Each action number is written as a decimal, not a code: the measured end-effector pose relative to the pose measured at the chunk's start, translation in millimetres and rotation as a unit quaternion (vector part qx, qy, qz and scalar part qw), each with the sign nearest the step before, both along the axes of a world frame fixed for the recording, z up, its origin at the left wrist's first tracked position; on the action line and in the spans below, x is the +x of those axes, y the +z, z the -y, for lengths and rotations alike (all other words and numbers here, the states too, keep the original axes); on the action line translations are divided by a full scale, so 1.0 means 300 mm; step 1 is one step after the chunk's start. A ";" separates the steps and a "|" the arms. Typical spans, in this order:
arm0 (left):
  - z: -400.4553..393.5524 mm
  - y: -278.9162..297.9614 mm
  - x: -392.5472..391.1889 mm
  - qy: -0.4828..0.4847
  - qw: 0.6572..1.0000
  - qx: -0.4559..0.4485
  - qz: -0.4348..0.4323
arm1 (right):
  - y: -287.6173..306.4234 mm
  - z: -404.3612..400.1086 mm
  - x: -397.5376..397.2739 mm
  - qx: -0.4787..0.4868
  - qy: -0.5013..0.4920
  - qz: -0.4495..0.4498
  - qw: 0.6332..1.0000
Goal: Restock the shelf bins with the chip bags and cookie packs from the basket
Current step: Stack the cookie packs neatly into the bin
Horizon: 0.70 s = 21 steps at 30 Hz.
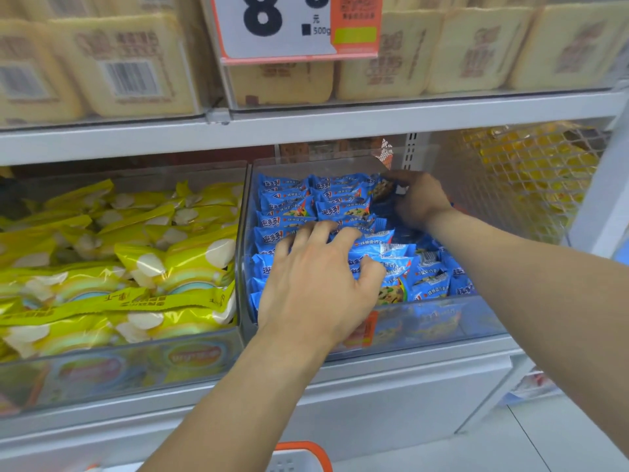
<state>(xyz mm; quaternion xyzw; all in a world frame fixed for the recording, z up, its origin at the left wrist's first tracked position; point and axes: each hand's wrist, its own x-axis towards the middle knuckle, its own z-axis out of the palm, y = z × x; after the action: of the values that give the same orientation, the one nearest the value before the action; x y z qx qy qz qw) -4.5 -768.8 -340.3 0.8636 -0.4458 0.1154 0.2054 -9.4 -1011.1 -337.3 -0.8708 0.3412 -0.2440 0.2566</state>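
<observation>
**Both hands set in the clear bin of blue cookie packs**

Small, pillow-shaped cookie packs (343, 212) in glossy blue film are seen filling a clear, hard plastic bin (442, 321) on the grey metal shelf (306, 131), stood in neat rows at its 11 o'clock side and heaped loosely toward 4 o'clock. The left hand (316, 284) is laid palm down on the packs near the bin's front, its fingers (306, 233) spread and bent over the crinkled wrappers. The right hand (420, 199) is reached to the bin's 1 o'clock corner, where one pack is pinched between thumb and curled fingers. At 9 o'clock, puffy chip bags (136, 260) of shiny yellow foil are piled in a second clear bin (119, 369). Above, flat cream-coloured packets (136, 69) are stacked behind a price card (289, 25). A white basket's orange rim (306, 451) is glimpsed at 6 o'clock.
</observation>
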 end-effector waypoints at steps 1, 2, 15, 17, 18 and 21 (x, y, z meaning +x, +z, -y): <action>-0.001 0.001 -0.001 -0.002 1.000 0.000 -0.002 | 0.016 -0.010 -0.012 0.008 -0.005 -0.005 1.000; -0.003 0.002 -0.001 -0.003 1.000 -0.001 -0.002 | 0.033 -0.023 -0.026 0.010 -0.015 -0.005 1.000; -0.199 0.003 -0.087 -0.139 0.961 -0.229 0.067 | 0.112 -0.468 -0.375 -0.004 0.051 0.223 0.973; -0.301 -0.036 -0.133 -0.138 0.958 -0.249 0.047 | 0.074 -0.598 -0.416 0.016 0.093 0.281 0.955; -0.355 -0.066 -0.148 -0.133 0.959 -0.249 0.029 | 0.046 -0.663 -0.428 0.032 0.118 0.291 0.949; -0.536 -0.190 -0.172 -0.102 0.972 -0.210 -0.031 | -0.085 -0.857 -0.436 0.086 0.190 0.268 0.941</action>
<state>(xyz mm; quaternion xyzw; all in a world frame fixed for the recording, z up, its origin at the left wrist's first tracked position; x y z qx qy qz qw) -56.2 -608.0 -397.3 0.7544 -0.4906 0.1584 0.4063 -140.1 -754.0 -362.8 -0.7966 0.1072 -0.3848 0.4537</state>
